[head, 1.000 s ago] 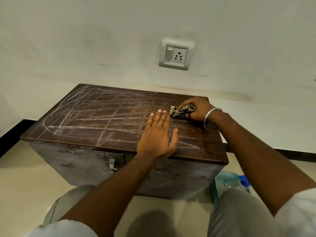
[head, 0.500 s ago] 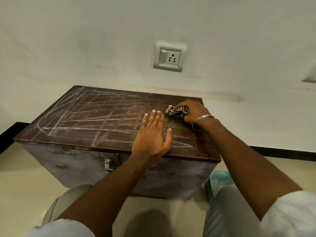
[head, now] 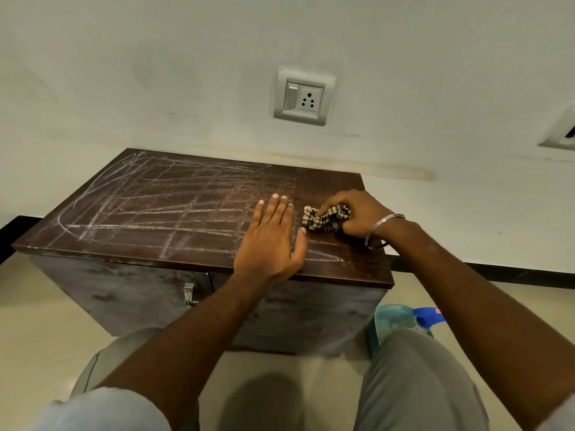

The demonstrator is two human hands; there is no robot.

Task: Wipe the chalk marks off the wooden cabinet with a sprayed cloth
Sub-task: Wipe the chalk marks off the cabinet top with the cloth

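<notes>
Because the chalk marks [head: 149, 213] cover the left and middle of the wooden cabinet [head: 124, 293], nearly all the work lies to the left of both hands. The scribbled lines start at the far-left corner and follow the top's long axis, which runs left to right in front of the person, thinning toward the right end. Next comes the left hand [head: 270, 241], laid flat on the top near its front edge, fingers straight and close together, holding nothing; it appears to be steadying the cabinet. Just right of its fingertips the checked cloth [head: 323, 217] sits bunched on the wood. The right hand [head: 361, 216] grips that cloth with curled fingers. Around it the right end of the top looks dark and mostly free of chalk, apart from a few strokes near the front edge. The wiping hand is therefore the right one, and its strokes will probably have to travel leftward along the long axis. The flat left hand lies in that path and would likely need to shift. On the floor by the cabinet's right corner stands a clear bottle [head: 401, 318] with a blue top, partly hidden by a knee.
</notes>
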